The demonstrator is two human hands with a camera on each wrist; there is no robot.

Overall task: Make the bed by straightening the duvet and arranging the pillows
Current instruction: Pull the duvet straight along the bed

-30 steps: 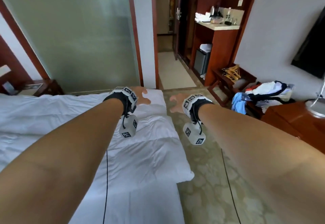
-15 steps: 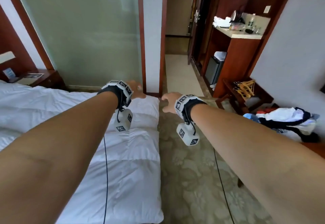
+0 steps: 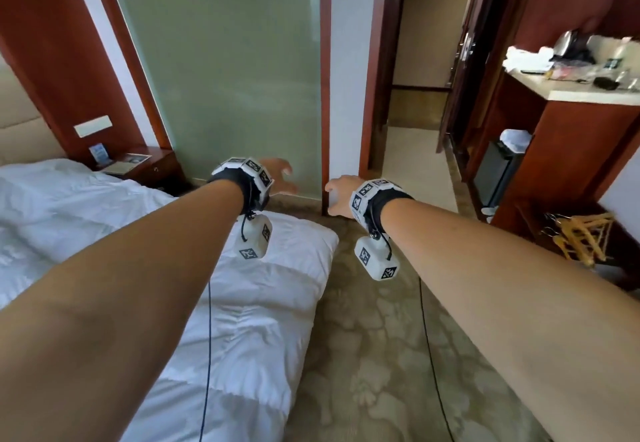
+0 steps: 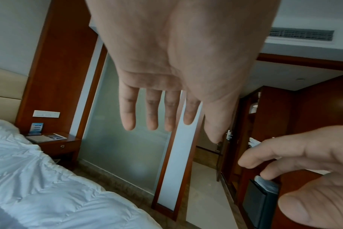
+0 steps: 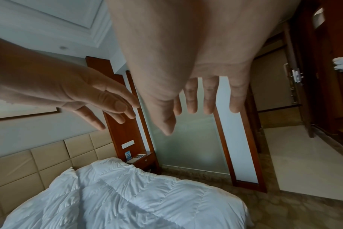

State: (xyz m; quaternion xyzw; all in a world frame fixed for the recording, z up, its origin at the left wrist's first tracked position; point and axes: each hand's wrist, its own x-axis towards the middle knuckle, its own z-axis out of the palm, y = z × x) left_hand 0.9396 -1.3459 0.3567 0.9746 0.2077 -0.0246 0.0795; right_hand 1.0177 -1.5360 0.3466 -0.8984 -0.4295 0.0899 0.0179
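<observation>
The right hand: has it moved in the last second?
Yes. The right hand was out over the patterned carpet beside the white quilted duvet; now it is raised further forward, in front of the wooden door frame.

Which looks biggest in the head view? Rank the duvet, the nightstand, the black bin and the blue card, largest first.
As they look in the head view:
1. duvet
2. nightstand and black bin look alike; the bed hides part of the nightstand, so I leave them unranked
3. blue card
</observation>
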